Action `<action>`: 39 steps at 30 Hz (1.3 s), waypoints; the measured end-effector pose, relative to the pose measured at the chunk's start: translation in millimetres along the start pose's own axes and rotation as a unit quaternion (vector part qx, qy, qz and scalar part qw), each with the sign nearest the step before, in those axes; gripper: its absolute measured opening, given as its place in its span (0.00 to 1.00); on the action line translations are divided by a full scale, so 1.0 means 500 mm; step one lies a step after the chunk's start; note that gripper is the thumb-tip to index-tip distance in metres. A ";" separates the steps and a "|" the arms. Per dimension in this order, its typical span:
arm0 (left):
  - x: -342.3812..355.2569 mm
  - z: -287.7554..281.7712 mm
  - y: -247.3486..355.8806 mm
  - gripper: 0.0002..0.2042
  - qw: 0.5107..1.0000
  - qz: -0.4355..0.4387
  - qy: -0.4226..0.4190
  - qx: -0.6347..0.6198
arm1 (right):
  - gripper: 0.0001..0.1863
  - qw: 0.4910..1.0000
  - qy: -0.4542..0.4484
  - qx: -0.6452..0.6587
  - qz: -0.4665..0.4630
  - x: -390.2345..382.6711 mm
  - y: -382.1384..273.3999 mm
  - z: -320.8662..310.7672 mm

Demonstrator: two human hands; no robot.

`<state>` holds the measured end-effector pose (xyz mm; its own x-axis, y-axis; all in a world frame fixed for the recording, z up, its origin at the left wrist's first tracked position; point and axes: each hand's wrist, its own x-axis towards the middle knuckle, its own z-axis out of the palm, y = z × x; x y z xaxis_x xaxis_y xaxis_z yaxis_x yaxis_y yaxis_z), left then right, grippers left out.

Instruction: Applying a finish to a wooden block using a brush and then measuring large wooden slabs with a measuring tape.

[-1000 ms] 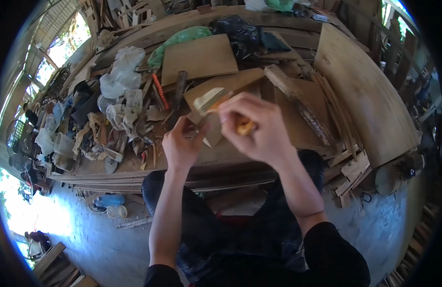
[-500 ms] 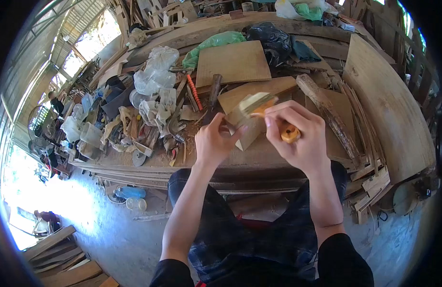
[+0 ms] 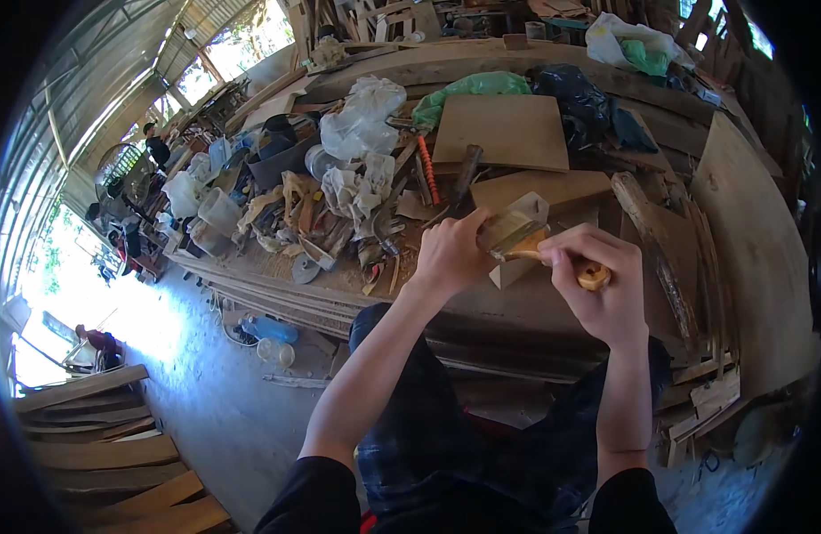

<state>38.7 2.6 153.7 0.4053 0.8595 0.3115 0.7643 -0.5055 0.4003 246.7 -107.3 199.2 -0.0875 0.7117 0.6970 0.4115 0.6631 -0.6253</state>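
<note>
R hand (image 3: 606, 289) grip closed on brush (image 3: 539, 245); L hand (image 3: 450, 258) prob. steadies wood block (image 3: 517, 233)

Long wooden surface (image 3: 482, 307), dusty and crowded. Flat square board (image 3: 502, 132) near the back, green plastic bag (image 3: 471, 86) and black bag (image 3: 574, 100) beside it, crumpled clear plastic (image 3: 362, 125), orange-handled tool (image 3: 426, 169), wood offcuts and rags heaped at left, a large round-edged panel (image 3: 756, 240) at right.
</note>
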 end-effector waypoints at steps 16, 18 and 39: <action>-0.025 -0.024 0.037 0.25 0.998 -0.028 -0.056 -0.002 | 0.04 0.990 0.056 -0.129 0.018 -0.007 0.025 -0.036; -0.038 -0.019 0.019 0.25 0.999 -0.037 -0.035 -0.009 | 0.04 0.989 0.054 -0.139 0.002 -0.006 0.020 -0.027; -0.179 -0.023 -0.045 0.25 0.998 -0.036 0.042 -0.022 | 0.09 0.985 0.036 0.158 0.052 -0.003 0.051 0.017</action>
<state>-20.3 -63.9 126.8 0.3045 0.8853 0.3515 0.7664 -0.4469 0.4615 249.8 -89.7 179.1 0.0097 0.7692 0.6389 0.1112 0.6341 -0.7652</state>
